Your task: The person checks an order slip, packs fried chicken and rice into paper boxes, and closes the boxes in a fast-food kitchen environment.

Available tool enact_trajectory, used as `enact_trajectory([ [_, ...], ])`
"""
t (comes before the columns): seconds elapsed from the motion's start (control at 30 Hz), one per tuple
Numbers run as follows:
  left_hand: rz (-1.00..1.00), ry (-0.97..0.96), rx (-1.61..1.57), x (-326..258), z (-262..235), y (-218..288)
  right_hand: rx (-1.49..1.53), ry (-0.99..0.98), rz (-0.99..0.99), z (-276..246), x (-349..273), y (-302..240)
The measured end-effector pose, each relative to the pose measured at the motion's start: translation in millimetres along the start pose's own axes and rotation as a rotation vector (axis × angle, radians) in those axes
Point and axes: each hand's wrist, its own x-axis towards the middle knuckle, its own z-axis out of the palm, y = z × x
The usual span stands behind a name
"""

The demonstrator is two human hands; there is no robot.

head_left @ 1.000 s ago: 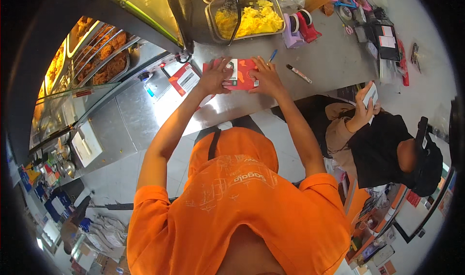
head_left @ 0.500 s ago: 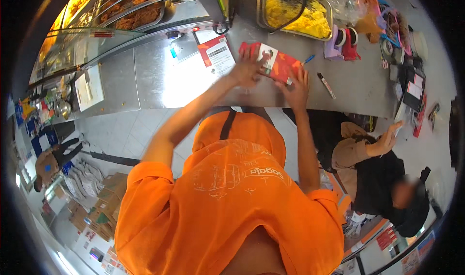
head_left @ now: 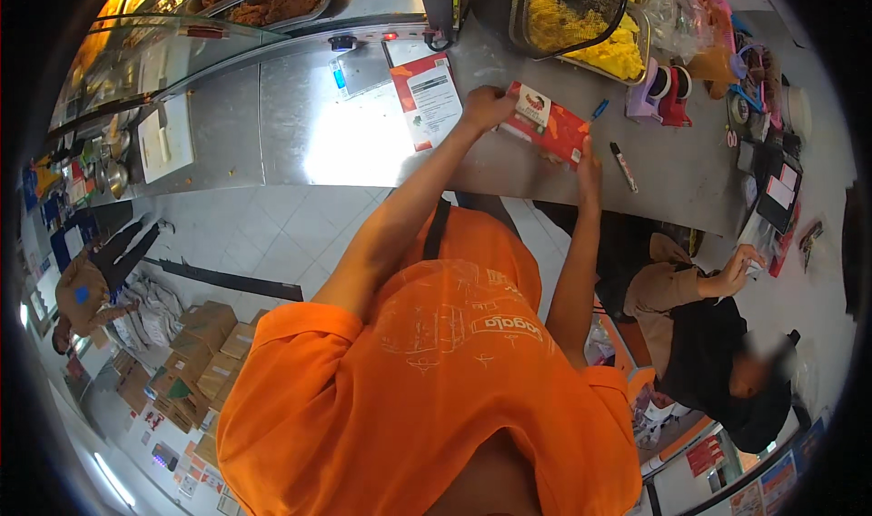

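Note:
A flat red carton (head_left: 549, 125) with a white panel lies on the steel counter (head_left: 300, 125). My left hand (head_left: 486, 107) grips its left end. My right hand (head_left: 589, 160) rests on its lower right corner, fingers pressed to the edge. A black marker (head_left: 623, 166) lies just right of my right hand, and a blue pen (head_left: 599, 109) sits above it. A red-and-white printed sheet (head_left: 427, 98) lies left of my left hand. My orange shirt fills the lower view.
A wire basket over yellow food (head_left: 581, 16) stands behind the carton. Purple and red tape dispensers (head_left: 658, 94) sit to the right. A seated person in black (head_left: 718, 343) is below the counter at right. Cardboard boxes (head_left: 200, 352) are stacked at lower left.
The view has swung, so the counter and carton sit further right and lower. Both hands stay on the red carton, my right hand now lower on its corner.

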Motion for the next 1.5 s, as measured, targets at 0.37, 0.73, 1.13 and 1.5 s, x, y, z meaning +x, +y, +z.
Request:
enact_trajectory([
  [0.37,0.164,0.127,-0.021,-26,13,-9,-0.189,-0.03,-0.023,-7,8,21],
  [0.73,0.204,-0.016,0.256,-9,37,-44,-0.578,-0.016,-0.52,-12,-2,11],
  [1.13,0.964,-0.6,0.778,26,-11,54,-0.918,-0.541,-0.696,-37,24,-49],
  [1.5,0.389,-0.516,0.307,43,-37,81,-0.325,-0.604,-0.478,-58,51,-77],
])
